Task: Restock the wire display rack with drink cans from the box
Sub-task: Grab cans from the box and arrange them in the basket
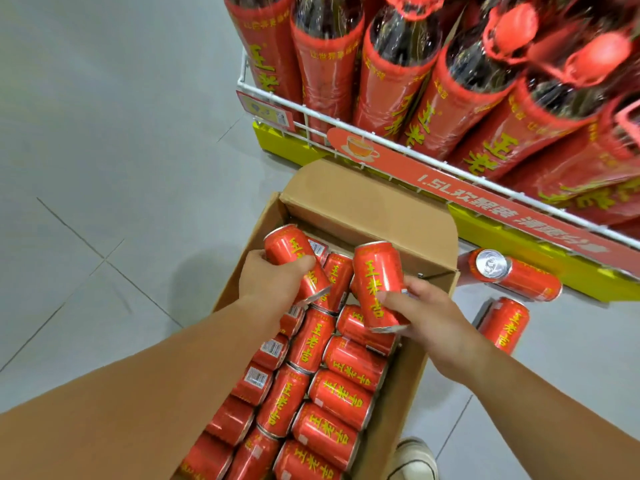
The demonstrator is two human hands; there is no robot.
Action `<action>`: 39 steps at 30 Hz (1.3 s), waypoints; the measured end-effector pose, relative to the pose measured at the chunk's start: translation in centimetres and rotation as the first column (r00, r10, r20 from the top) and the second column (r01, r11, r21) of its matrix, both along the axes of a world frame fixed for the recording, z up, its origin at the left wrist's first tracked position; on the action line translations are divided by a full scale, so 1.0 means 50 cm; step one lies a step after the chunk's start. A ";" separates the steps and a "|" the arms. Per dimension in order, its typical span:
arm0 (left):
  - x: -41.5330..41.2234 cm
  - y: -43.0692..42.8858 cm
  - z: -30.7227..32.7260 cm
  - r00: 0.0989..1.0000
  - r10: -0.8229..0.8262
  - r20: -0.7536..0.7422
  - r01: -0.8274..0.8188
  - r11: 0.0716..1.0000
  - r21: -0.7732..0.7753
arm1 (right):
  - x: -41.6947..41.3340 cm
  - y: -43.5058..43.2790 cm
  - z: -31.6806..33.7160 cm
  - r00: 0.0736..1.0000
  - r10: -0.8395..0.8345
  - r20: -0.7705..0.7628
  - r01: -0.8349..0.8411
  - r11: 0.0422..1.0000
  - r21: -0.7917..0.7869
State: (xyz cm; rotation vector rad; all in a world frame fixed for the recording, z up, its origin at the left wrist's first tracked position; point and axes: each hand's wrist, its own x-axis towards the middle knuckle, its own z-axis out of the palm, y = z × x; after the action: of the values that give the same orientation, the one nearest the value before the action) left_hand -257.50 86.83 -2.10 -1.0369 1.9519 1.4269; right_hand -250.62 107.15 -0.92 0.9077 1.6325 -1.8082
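An open cardboard box (367, 206) sits on the floor below me, packed with several red drink cans (341, 396) with yellow lettering, lying on their sides. My left hand (273, 282) is shut on one red can (289, 249), lifted above the box's far end. My right hand (429, 320) grips another red can (379, 282), held tilted over the box. The white wire display rack (346, 124) stands just beyond the box, full of large red-labelled bottles (394, 64).
Two loose red cans (516, 273) (505, 325) lie on the grey tiled floor to the right of the box, by the rack's yellow base (540, 244). A red banner (485, 199) hangs along the rack front. My white shoe (414, 459) is beside the box.
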 end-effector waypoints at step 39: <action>-0.041 -0.119 1.752 0.539 -0.196 -0.819 0.636 0.732 0.244 | -0.009 -0.161 1.694 0.528 -0.391 -0.753 0.449 0.882 -0.143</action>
State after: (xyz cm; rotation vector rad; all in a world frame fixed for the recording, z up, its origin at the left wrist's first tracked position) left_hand -259.53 80.87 85.48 0.4118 1.8894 2.0814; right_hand -251.05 99.11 83.78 0.5973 2.1012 -2.7759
